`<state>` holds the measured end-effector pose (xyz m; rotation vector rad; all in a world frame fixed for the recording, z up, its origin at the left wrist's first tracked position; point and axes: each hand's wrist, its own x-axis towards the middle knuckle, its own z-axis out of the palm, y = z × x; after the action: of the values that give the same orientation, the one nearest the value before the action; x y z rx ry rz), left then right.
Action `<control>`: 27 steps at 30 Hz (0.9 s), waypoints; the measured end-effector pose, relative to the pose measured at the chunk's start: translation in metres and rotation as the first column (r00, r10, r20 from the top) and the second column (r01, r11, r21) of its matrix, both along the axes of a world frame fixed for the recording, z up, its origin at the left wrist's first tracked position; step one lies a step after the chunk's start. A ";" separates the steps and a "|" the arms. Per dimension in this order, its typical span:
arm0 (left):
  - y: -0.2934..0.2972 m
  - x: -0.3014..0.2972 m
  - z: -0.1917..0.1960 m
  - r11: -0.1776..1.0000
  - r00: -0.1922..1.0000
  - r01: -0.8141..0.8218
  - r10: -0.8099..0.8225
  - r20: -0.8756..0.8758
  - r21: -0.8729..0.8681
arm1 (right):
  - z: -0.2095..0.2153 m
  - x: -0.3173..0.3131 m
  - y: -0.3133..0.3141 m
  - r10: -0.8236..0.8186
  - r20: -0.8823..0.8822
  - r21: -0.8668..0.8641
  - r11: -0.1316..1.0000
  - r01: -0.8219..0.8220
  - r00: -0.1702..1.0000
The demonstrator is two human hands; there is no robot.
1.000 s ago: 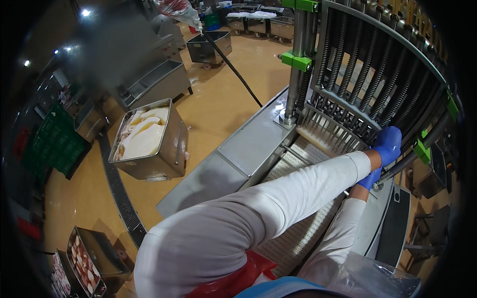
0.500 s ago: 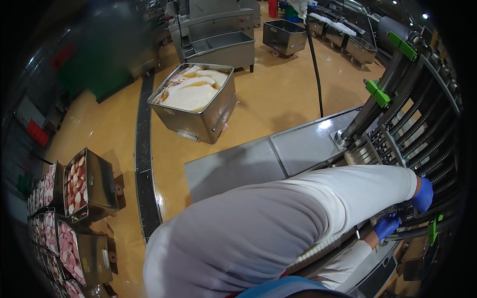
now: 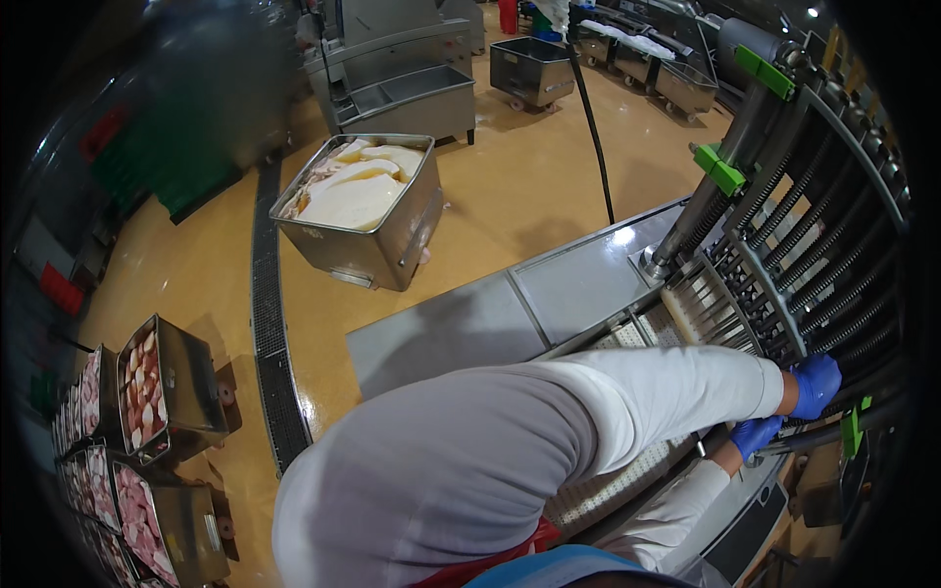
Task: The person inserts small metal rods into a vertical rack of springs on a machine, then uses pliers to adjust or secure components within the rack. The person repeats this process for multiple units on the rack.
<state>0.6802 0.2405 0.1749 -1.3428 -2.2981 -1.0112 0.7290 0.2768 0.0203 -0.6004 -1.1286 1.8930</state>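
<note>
My left hand [image 3: 816, 385], in a blue glove, reaches across to the right side, against the lower end of a machine head with rows of spring-wound metal rods [image 3: 818, 260]. Its fingers look curled in, and what they hold is hidden. Just below and nearer, my right hand [image 3: 755, 436], also blue-gloved, is bent closed at the machine's lower edge, close to the left wrist. Whatever lies in it I cannot make out. Beneath my left arm runs a pale perforated conveyor belt [image 3: 613, 482]. Green clamps [image 3: 718, 170] sit on the steel post.
A steel tub [image 3: 363, 245] of pale meat slabs stands ahead. Wheeled tubs [image 3: 191, 402] of meat line the left, beside a floor drain [image 3: 268, 294]. A steel ledge [image 3: 441, 338] borders the machine. A dark hose [image 3: 593, 137] hangs ahead; another wheeled tub [image 3: 532, 73] stands behind it.
My view has shifted, with the machine now lower and further left. My left hand has drawn slightly nearer and closer to the right hand. More of the conveyor shows.
</note>
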 end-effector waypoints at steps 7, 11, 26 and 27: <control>0.023 -0.022 -0.018 0.991 0.974 0.022 -0.051 -0.221 -0.132 | -0.034 -0.023 0.032 0.110 -0.118 -0.123 0.985 -0.125 0.987; -0.011 -0.029 -0.009 0.944 0.905 0.243 -0.303 -0.299 -0.221 | -0.038 -0.017 0.034 0.028 -0.122 -0.221 0.974 -0.054 0.992; -0.028 -0.039 0.079 0.735 0.344 0.136 -0.664 -0.664 -0.664 | 0.025 -0.001 0.000 -0.152 -0.254 -0.538 0.843 -0.009 0.955; -0.029 -0.044 0.077 0.742 0.303 0.147 -0.663 -0.684 -0.654 | 0.023 -0.001 -0.002 -0.132 -0.295 -0.513 0.858 -0.040 0.946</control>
<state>0.6365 0.2117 0.2516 -2.0697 -1.3082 0.3465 0.7281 0.2752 0.0430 -0.5672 -0.3847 2.1633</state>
